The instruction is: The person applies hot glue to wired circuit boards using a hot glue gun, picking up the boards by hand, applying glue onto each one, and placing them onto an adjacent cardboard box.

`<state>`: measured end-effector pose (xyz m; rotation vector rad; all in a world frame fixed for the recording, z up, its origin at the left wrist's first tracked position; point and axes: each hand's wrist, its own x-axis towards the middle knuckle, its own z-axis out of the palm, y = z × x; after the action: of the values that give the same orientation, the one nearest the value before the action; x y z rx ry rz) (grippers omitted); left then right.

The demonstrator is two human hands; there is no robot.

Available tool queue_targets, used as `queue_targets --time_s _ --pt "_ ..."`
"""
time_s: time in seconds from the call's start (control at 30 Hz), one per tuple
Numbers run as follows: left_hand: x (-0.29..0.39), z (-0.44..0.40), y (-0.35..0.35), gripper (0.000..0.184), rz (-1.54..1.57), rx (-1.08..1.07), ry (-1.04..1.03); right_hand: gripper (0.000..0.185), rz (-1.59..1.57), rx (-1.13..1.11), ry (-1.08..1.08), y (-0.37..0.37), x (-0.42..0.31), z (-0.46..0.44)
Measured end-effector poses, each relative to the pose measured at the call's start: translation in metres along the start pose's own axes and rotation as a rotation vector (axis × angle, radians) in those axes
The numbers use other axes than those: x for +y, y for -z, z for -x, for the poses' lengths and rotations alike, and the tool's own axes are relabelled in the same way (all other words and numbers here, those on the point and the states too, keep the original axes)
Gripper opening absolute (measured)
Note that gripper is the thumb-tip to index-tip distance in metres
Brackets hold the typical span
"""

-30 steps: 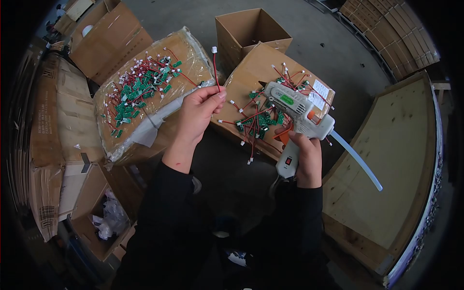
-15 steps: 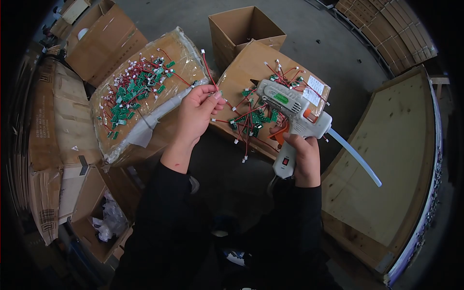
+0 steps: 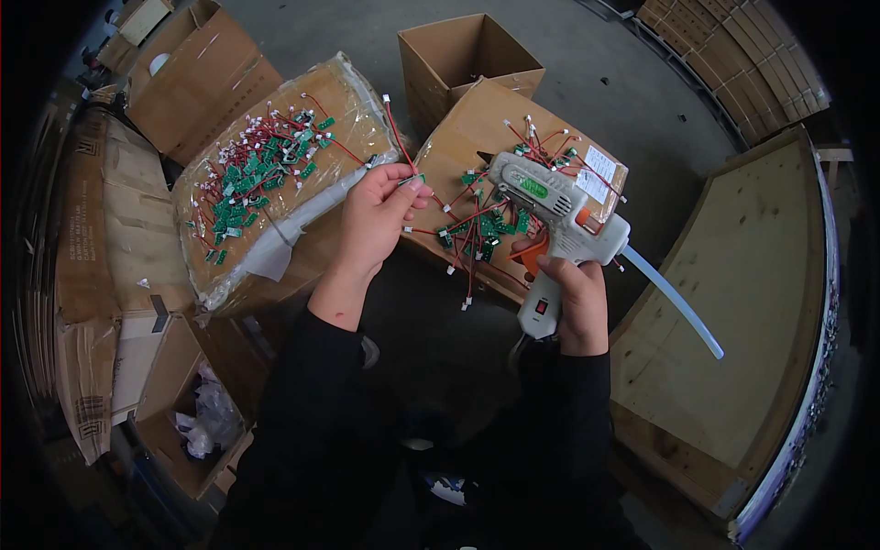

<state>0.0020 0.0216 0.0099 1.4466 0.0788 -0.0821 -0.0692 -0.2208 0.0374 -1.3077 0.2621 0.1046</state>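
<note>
Left hand (image 3: 378,206) should steady its pinched board (image 3: 418,180) near the carton's left edge (image 3: 442,138); right hand (image 3: 581,298) grips a glue gun (image 3: 561,203).

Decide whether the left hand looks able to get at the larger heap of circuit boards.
Probably yes: nothing visible stands between the left hand and the heap, though it holds a wired board.

fingers of the left hand (image 3: 376,206) partly hide a small green circuit board (image 3: 420,181). the right hand (image 3: 579,298) covers some of the white plastic glue gun (image 3: 568,220). print on the white paper label (image 3: 598,174), near the brown cardboard box's right corner (image 3: 624,168), is too small to read.
</note>
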Motion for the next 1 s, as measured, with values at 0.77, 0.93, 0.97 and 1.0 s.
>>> queue_targets --time_s 0.77,0.93,0.97,1.0 --pt "-0.012 -0.001 -0.014 0.017 -0.115 0.008 0.005 0.051 0.058 -0.028 -0.071 0.002 -0.002 0.005" --pt "-0.027 -0.002 -0.021 0.015 -0.132 -0.089 0.011 0.036 0.045 -0.043 -0.088 0.000 0.000 0.008" --pt "-0.029 -0.002 -0.024 0.015 -0.161 -0.098 -0.018 0.036 0.045 -0.041 -0.088 -0.002 -0.001 0.008" --pt "-0.030 -0.001 -0.025 0.014 -0.190 -0.108 -0.046 0.036 0.052 -0.060 -0.100 -0.003 -0.002 0.009"
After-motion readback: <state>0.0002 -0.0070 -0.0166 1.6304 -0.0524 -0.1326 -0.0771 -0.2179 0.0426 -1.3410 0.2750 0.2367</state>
